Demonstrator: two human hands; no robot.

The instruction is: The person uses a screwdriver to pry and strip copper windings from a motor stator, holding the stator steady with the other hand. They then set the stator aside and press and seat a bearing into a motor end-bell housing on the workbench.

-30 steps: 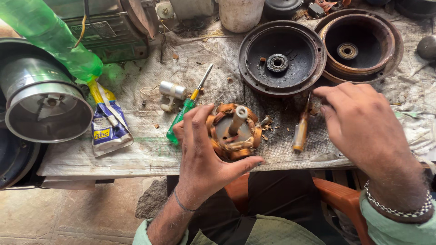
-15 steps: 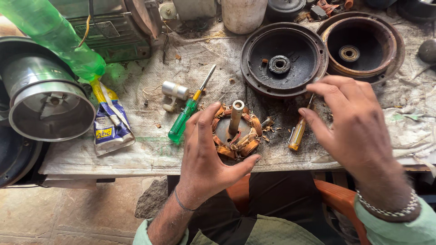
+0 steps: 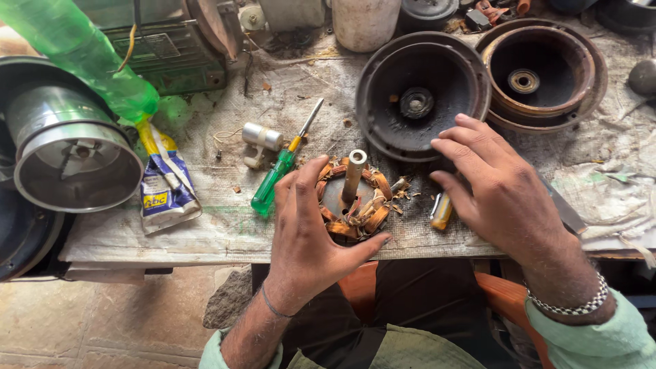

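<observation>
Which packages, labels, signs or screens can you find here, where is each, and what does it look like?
Pouch: flat, crumpled packet on the bench's left side, under the green bottle's neck; blue, white and yellow.
Green plastic bottle: lying top left, translucent, no label visible.
No signs or screens show.

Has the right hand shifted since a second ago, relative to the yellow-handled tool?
Yes. The right hand has come down and left over the yellow-handled tool, hiding most of it; its fingertips now reach the dark round housing.
</observation>
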